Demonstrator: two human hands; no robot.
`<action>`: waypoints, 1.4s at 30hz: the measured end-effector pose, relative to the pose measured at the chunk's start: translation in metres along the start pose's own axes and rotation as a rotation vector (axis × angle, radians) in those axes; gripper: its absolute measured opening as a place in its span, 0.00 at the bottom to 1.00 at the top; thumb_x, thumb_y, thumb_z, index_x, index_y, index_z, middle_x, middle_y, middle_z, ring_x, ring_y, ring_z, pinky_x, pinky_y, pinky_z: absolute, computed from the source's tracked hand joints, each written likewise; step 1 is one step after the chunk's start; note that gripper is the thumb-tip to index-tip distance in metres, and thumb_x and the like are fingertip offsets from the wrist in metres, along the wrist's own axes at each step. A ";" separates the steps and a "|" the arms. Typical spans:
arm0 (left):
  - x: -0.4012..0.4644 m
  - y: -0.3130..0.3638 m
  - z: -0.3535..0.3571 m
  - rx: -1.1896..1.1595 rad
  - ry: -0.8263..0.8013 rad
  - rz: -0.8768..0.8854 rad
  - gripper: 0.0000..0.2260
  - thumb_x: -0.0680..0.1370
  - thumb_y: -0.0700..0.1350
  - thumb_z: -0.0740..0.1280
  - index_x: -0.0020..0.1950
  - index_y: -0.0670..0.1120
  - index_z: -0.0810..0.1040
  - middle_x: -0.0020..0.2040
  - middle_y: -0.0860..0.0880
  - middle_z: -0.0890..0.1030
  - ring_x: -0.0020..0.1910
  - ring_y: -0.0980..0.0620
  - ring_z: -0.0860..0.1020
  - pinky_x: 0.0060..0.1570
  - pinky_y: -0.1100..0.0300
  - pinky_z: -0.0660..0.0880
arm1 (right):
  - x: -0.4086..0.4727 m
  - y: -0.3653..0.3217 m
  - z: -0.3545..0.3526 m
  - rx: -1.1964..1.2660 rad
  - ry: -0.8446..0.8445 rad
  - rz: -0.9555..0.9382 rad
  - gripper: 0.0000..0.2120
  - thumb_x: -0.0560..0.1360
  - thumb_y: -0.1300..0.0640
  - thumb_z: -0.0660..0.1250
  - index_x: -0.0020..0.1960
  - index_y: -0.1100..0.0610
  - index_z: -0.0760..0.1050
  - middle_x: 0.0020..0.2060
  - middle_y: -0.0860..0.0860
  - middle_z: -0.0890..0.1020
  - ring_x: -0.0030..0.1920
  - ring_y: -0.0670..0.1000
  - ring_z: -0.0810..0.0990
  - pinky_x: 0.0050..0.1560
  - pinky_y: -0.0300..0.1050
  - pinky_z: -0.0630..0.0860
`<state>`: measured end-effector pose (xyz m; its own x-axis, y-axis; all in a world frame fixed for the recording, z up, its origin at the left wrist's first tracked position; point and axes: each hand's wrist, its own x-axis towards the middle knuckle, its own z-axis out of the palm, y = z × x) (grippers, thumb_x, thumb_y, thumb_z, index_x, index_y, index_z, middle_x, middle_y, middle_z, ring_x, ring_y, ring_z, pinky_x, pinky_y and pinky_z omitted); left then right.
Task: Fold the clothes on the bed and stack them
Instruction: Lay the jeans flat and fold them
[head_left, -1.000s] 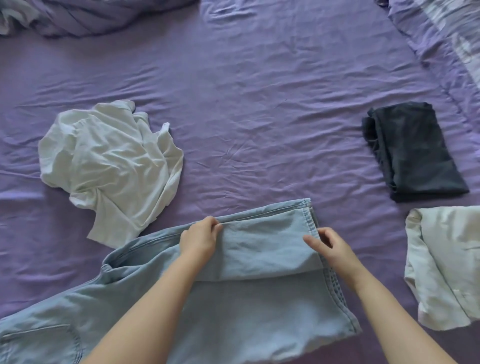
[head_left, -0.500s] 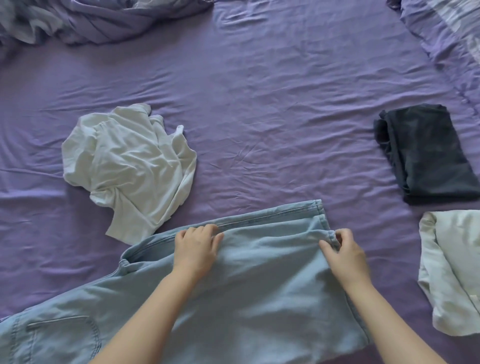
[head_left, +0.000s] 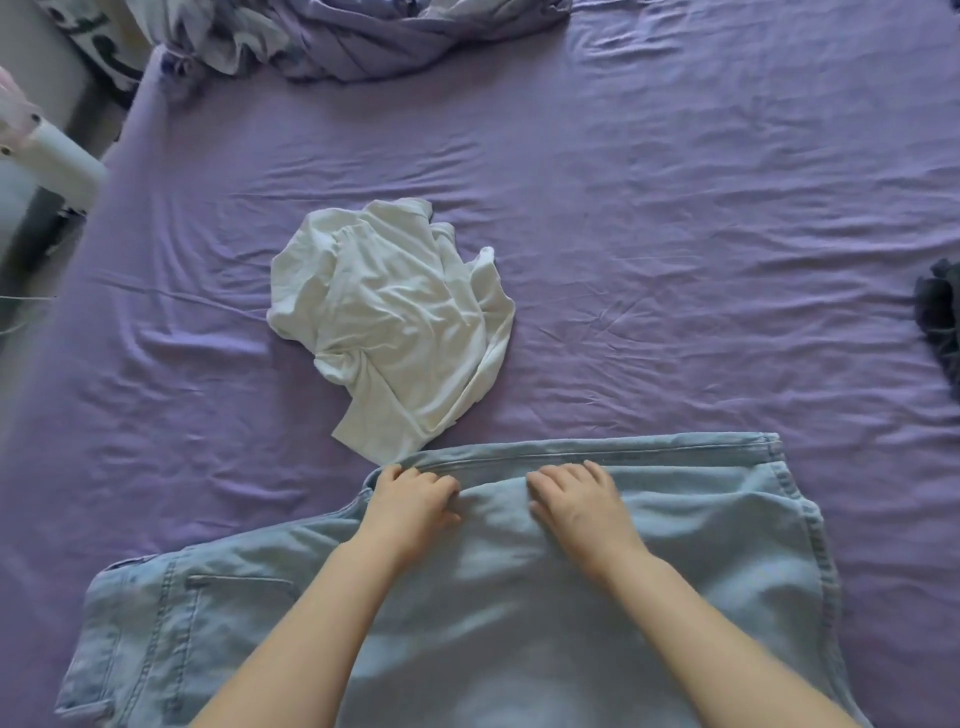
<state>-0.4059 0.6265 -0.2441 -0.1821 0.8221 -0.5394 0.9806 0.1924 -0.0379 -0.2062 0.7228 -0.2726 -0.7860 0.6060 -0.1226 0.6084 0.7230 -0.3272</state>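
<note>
Both hands moved left along the jeans (head_left: 519, 597): left hand (head_left: 410, 506) and right hand (head_left: 579, 506) lay curled, pressing the fold; shirt (head_left: 395, 327) sat above, centre-left.

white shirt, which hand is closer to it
Left. The left hand rests on the jeans just below the white shirt's lower edge; the right hand lies farther right.
</note>
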 end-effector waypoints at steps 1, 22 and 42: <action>0.001 -0.003 0.001 0.003 -0.005 0.003 0.15 0.78 0.55 0.60 0.63 0.53 0.72 0.60 0.52 0.78 0.62 0.49 0.72 0.64 0.55 0.59 | 0.008 -0.014 0.004 0.004 -0.018 -0.004 0.15 0.69 0.47 0.55 0.44 0.49 0.78 0.41 0.44 0.81 0.41 0.49 0.81 0.52 0.49 0.74; 0.020 -0.102 0.004 -0.160 0.009 0.034 0.17 0.77 0.37 0.58 0.60 0.56 0.73 0.53 0.52 0.78 0.57 0.50 0.71 0.62 0.53 0.60 | 0.096 -0.040 -0.010 -0.001 -0.432 -0.071 0.13 0.73 0.44 0.64 0.38 0.51 0.65 0.49 0.50 0.80 0.52 0.55 0.76 0.45 0.46 0.61; 0.021 0.051 -0.001 -0.133 0.356 0.000 0.10 0.60 0.38 0.73 0.33 0.48 0.73 0.33 0.48 0.73 0.30 0.45 0.73 0.26 0.57 0.66 | -0.049 0.111 -0.044 -0.237 -0.003 0.283 0.29 0.52 0.54 0.83 0.50 0.59 0.80 0.45 0.56 0.82 0.47 0.59 0.80 0.47 0.54 0.75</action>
<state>-0.3594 0.6539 -0.2564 -0.2188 0.9523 -0.2127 0.9669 0.2409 0.0839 -0.0954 0.7884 -0.2615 -0.5830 0.7924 -0.1797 0.8101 0.5839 -0.0534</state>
